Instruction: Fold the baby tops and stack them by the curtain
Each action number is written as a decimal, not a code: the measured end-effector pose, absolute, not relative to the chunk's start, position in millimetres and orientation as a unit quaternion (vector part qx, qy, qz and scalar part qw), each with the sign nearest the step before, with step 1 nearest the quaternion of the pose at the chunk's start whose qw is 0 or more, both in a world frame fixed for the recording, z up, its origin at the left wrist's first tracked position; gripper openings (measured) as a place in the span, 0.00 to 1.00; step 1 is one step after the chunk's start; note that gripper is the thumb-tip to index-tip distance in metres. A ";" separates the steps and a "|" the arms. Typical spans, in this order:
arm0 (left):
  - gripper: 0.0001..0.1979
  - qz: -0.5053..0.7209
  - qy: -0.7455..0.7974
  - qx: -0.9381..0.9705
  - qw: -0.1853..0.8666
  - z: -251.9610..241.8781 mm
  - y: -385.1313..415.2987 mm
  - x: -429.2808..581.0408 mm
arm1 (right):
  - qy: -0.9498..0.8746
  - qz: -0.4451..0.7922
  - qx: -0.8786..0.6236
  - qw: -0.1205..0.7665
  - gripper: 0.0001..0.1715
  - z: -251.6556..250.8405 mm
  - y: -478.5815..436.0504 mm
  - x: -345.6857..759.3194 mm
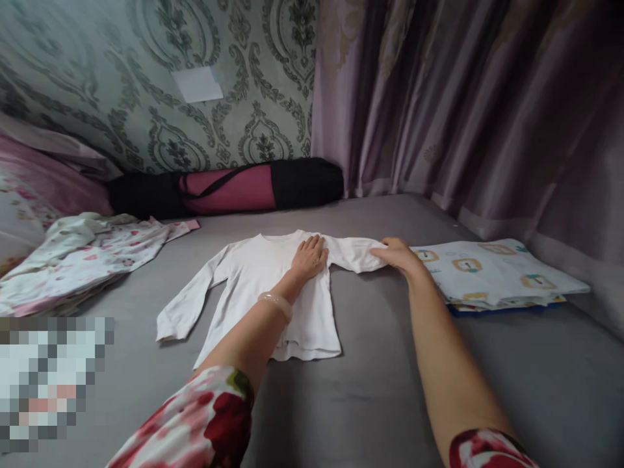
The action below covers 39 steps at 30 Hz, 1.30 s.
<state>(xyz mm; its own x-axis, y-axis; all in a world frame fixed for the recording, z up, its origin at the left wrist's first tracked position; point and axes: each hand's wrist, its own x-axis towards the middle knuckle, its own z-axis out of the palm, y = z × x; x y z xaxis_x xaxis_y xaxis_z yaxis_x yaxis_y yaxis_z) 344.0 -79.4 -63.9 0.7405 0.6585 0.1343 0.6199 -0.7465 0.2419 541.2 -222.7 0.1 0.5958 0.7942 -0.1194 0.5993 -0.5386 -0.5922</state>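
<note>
A small white long-sleeved shirt (258, 286) lies spread flat on a grey bed sheet (380, 390), neck toward the wall. My left hand (309, 257) rests flat on its chest, fingers stretched out; a pale bangle sits on that wrist. My right hand (397, 253) is at the end of the shirt's right sleeve (355, 255), fingers closed on the cuff. The shirt's other sleeve stretches out toward the near left.
A folded printed cloth stack (497, 273) lies right of my right hand. Floral pink-and-white clothes (82, 253) are heaped at the left. A pink and black rolled bag (244, 188) lies along the patterned wall. Purple curtains (463, 104) hang at the right.
</note>
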 end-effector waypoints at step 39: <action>0.39 0.034 0.331 0.938 0.092 -54.9 -80.1 340.4 | -0.566 0.223 -0.775 0.170 0.38 -30.7 -130.9 438.9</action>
<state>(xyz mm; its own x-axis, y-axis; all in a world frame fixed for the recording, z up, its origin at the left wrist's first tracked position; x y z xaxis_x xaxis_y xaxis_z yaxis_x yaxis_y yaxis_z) 340.4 -80.1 -54.9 0.7783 0.6278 0.0038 0.6152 -0.7638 0.1956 438.9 -130.9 -30.7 0.2605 0.9532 -0.1536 0.8015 -0.3022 -0.5160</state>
